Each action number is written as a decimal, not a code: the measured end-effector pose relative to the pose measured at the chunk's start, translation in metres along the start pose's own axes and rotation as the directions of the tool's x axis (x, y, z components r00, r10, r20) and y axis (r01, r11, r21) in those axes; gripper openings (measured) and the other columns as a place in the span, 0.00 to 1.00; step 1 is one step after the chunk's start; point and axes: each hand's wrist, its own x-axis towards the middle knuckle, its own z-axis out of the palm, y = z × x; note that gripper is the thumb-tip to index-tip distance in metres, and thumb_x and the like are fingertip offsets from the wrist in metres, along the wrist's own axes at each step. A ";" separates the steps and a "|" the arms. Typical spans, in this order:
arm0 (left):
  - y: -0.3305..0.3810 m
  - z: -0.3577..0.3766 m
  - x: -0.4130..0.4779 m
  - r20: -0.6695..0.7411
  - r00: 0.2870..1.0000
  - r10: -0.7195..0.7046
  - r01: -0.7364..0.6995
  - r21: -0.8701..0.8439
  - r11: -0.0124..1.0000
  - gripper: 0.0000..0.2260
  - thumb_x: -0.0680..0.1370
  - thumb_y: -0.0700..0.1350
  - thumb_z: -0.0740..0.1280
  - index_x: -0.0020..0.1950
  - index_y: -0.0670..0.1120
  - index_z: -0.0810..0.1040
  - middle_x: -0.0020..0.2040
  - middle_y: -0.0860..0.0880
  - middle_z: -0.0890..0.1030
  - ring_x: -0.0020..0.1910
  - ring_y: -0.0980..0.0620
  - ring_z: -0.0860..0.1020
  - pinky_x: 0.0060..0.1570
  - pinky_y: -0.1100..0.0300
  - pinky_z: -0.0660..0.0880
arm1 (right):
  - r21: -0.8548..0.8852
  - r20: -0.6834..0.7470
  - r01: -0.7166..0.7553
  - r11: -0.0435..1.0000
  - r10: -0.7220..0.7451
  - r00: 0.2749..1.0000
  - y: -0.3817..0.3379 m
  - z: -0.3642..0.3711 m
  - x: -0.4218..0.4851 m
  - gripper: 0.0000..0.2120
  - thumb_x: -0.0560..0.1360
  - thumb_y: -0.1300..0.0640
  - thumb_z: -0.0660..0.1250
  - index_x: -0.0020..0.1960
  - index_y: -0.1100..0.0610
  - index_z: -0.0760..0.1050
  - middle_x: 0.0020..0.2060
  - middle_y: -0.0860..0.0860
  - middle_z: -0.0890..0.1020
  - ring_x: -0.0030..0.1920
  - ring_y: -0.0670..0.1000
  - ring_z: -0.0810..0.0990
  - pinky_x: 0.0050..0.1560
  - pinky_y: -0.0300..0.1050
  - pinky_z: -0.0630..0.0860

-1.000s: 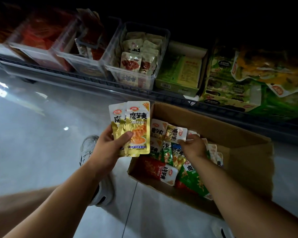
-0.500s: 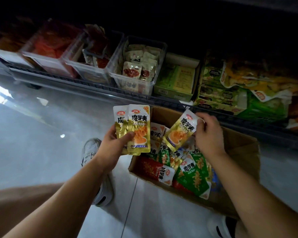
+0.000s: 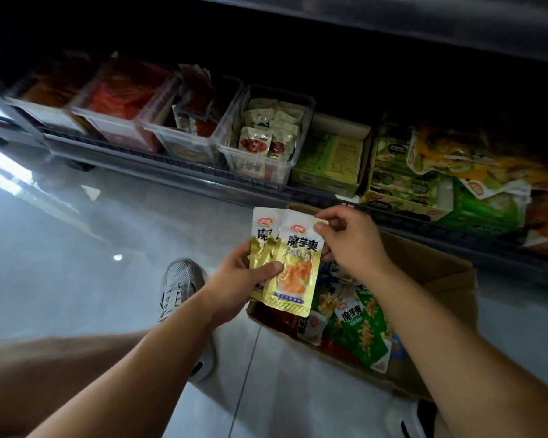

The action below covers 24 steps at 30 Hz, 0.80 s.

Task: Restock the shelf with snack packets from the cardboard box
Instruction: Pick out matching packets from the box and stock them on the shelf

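Item: fanned gold foil snack packets (image 3: 293,270), gripped in my left hand (image 3: 238,279), thumb across their fronts; my right hand (image 3: 351,245) pinches the front packet's top corner. Open brown cardboard box (image 3: 440,279) on the floor at 4 o'clock, holding green and red packets (image 3: 361,330). Dark wire shelf (image 3: 178,159) at 12 o'clock, carrying clear plastic bins (image 3: 257,169).

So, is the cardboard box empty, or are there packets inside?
Not empty. Green packets and a red packet lie inside the box.
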 end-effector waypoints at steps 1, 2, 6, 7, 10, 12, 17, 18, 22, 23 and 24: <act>0.000 0.000 0.001 -0.001 1.000 0.007 -0.007 0.005 1.000 0.15 0.78 0.32 0.69 0.64 0.42 0.76 0.57 0.39 0.85 0.54 0.39 0.85 0.48 0.48 0.84 | 0.022 -0.017 -0.004 1.000 0.004 1.000 0.000 0.003 0.001 0.04 0.79 0.59 0.69 0.52 0.51 0.78 0.44 0.50 0.82 0.31 0.48 0.83 0.30 0.45 0.81; -0.001 -0.001 0.002 -0.015 1.000 0.015 -0.015 0.008 1.000 0.16 0.78 0.32 0.69 0.64 0.43 0.76 0.57 0.39 0.85 0.53 0.39 0.85 0.49 0.47 0.84 | 0.058 -0.030 -0.011 0.998 0.013 0.999 0.000 0.006 0.002 0.03 0.79 0.58 0.69 0.51 0.51 0.78 0.44 0.50 0.82 0.31 0.50 0.83 0.29 0.44 0.80; -0.001 -0.015 0.010 -0.179 0.981 0.070 -0.076 -0.026 0.997 0.15 0.78 0.32 0.70 0.63 0.42 0.77 0.55 0.41 0.86 0.51 0.40 0.86 0.46 0.45 0.85 | 0.275 -0.074 -0.149 0.950 0.175 0.982 0.015 0.005 0.010 0.02 0.81 0.57 0.66 0.51 0.53 0.77 0.44 0.53 0.83 0.34 0.53 0.84 0.34 0.45 0.82; -0.001 -0.020 0.012 -0.219 0.972 0.085 -0.095 -0.033 0.995 0.14 0.78 0.32 0.69 0.62 0.43 0.77 0.55 0.41 0.86 0.51 0.41 0.86 0.46 0.45 0.85 | 0.252 -0.070 -0.196 0.948 0.220 0.973 0.027 0.005 0.014 0.02 0.81 0.57 0.65 0.52 0.53 0.77 0.45 0.53 0.83 0.35 0.51 0.84 0.36 0.45 0.82; -0.001 -0.035 0.015 -0.295 0.949 0.113 -0.123 -0.014 0.992 0.13 0.79 0.33 0.69 0.61 0.45 0.78 0.55 0.43 0.87 0.51 0.42 0.86 0.43 0.47 0.85 | -0.030 -0.002 -0.282 0.959 0.282 0.959 0.073 0.011 0.021 0.05 0.81 0.57 0.66 0.55 0.51 0.77 0.50 0.51 0.83 0.43 0.50 0.84 0.46 0.50 0.83; -0.004 -0.041 0.014 -0.313 0.942 0.117 -0.123 0.001 0.992 0.13 0.79 0.34 0.69 0.62 0.45 0.77 0.55 0.43 0.87 0.51 0.42 0.86 0.44 0.47 0.85 | -0.128 0.067 -0.309 0.942 0.319 0.945 0.098 0.021 0.020 0.09 0.80 0.55 0.67 0.61 0.51 0.76 0.52 0.51 0.83 0.45 0.51 0.82 0.44 0.47 0.80; -0.014 -0.047 0.018 -0.296 0.952 0.079 -0.092 -0.030 0.995 0.17 0.78 0.34 0.69 0.66 0.43 0.75 0.58 0.41 0.85 0.55 0.39 0.85 0.55 0.39 0.81 | 0.044 0.152 -0.406 0.913 0.396 0.906 0.120 0.047 0.023 0.14 0.81 0.59 0.66 0.65 0.50 0.74 0.53 0.50 0.82 0.54 0.56 0.82 0.56 0.58 0.81; -0.015 -0.048 0.020 -0.293 0.953 0.074 -0.089 -0.041 0.995 0.18 0.78 0.34 0.69 0.67 0.43 0.75 0.58 0.40 0.85 0.55 0.38 0.85 0.56 0.38 0.81 | 0.064 0.160 -0.387 0.920 0.373 0.914 0.120 0.052 0.026 0.14 0.81 0.60 0.65 0.65 0.50 0.74 0.58 0.52 0.81 0.56 0.54 0.81 0.55 0.53 0.80; -0.015 -0.049 0.025 -0.276 0.958 0.080 -0.094 -0.040 0.995 0.20 0.75 0.36 0.70 0.67 0.42 0.75 0.59 0.40 0.85 0.56 0.37 0.85 0.56 0.38 0.81 | 0.029 0.200 -0.300 0.954 0.288 0.937 0.120 0.059 0.037 0.16 0.83 0.59 0.63 0.69 0.51 0.75 0.69 0.52 0.75 0.47 0.40 0.77 0.38 0.28 0.72; -0.015 -0.050 0.027 -0.272 0.959 0.083 -0.096 -0.037 0.995 0.21 0.74 0.37 0.70 0.67 0.42 0.75 0.58 0.40 0.85 0.56 0.37 0.85 0.56 0.38 0.80 | 0.011 0.215 -0.297 0.955 0.288 0.933 0.119 0.060 0.039 0.16 0.83 0.58 0.62 0.70 0.51 0.75 0.70 0.52 0.74 0.50 0.42 0.78 0.36 0.28 0.72; -0.014 -0.050 0.027 -0.267 0.960 0.085 -0.097 -0.035 0.995 0.22 0.73 0.38 0.71 0.67 0.43 0.75 0.58 0.40 0.85 0.56 0.37 0.85 0.57 0.38 0.80 | -0.008 0.238 -0.292 0.956 0.286 0.928 0.120 0.059 0.041 0.16 0.83 0.58 0.62 0.70 0.51 0.75 0.71 0.51 0.73 0.55 0.45 0.78 0.36 0.27 0.71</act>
